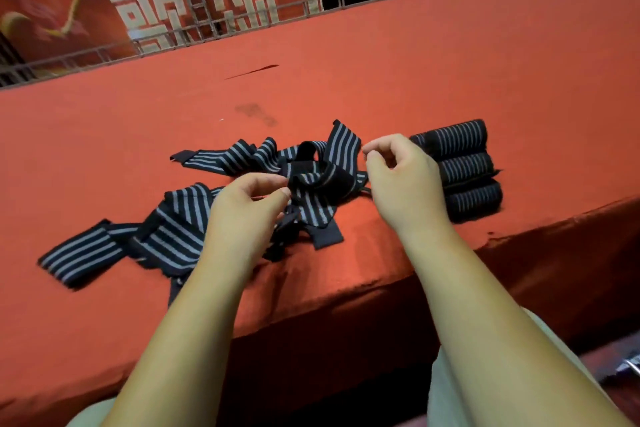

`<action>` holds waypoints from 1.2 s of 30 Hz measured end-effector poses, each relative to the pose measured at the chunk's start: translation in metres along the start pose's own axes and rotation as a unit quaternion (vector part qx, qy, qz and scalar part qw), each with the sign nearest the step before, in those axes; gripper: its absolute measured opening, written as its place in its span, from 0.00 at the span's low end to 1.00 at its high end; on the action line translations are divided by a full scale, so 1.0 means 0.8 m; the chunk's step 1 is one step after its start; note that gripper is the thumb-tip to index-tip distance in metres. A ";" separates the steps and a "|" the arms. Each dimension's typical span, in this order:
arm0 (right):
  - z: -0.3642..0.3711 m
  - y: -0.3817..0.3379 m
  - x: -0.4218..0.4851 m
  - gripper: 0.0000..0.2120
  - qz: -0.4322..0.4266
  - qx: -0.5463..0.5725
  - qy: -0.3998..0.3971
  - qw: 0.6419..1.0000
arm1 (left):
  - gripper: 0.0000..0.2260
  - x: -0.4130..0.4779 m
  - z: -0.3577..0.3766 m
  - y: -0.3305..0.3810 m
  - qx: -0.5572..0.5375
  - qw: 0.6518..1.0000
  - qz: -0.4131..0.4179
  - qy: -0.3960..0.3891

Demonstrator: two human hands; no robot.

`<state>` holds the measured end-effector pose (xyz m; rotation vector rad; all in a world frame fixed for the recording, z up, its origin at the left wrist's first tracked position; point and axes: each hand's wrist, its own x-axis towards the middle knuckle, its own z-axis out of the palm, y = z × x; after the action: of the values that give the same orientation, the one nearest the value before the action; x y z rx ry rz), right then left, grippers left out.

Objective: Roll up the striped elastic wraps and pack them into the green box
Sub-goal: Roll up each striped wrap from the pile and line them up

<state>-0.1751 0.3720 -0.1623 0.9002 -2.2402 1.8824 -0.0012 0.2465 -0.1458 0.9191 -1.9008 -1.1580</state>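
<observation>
**Wraps [194, 232] loose under the left hand, three already rolled**

The red bench [415, 73] carries everything, and the green box is not in view. The wraps sprawl in a tangle across the bench's near middle. The tangle's long axis runs from low left, by the front edge, up and right towards the hands. Three rolls [460, 170] sit touching in a row at the right, just behind the right hand, their axes lying across the view.

The left hand [242, 215] comes in over the middle of the tangle and is the nearer one to the loose cloth. Its fingers [282, 191], thumb and forefinger, pinch a dark fold at the top of the heap. The right hand [405, 184] hangs between the tangle and the rolls. Its fingers [372, 149] are curled, with thumb and forefinger tips close together beside a raised striped edge. Whether they nip that edge cannot be told.

The loose wraps lie left of and below both hands. The step in hand looks like teasing one wrap out of the knot. It will likely need pulling out straight along its length before rolling can start.
</observation>
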 end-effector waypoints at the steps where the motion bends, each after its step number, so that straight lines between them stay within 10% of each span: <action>1: 0.011 -0.002 -0.003 0.08 0.004 -0.002 -0.020 1.000 | 0.05 0.001 -0.012 -0.004 0.004 1.000 -0.002 0.011; 8: 0.081 -0.024 -0.028 0.08 -0.016 0.006 -0.152 0.988 | 0.04 -0.003 -0.100 -0.027 0.102 0.993 0.008 0.067; 17: 0.141 -0.032 -0.057 0.08 -0.086 -0.048 -0.259 0.961 | 0.30 -0.019 -0.154 -0.083 0.282 0.951 0.038 -0.120; 25: 0.150 -0.034 -0.050 0.10 -0.004 -0.059 -0.216 0.975 | 0.11 -0.002 -0.156 -0.133 0.359 0.929 0.091 0.022; 36: 0.132 -0.024 -0.065 0.08 0.014 -0.035 -0.284 0.958 | 0.25 0.018 -0.193 -0.153 0.404 0.899 0.004 0.167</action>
<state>-0.0909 0.2929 -0.1927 1.5677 -2.6013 1.6930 0.1473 0.1299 -0.2025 1.4245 -2.0809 -0.1204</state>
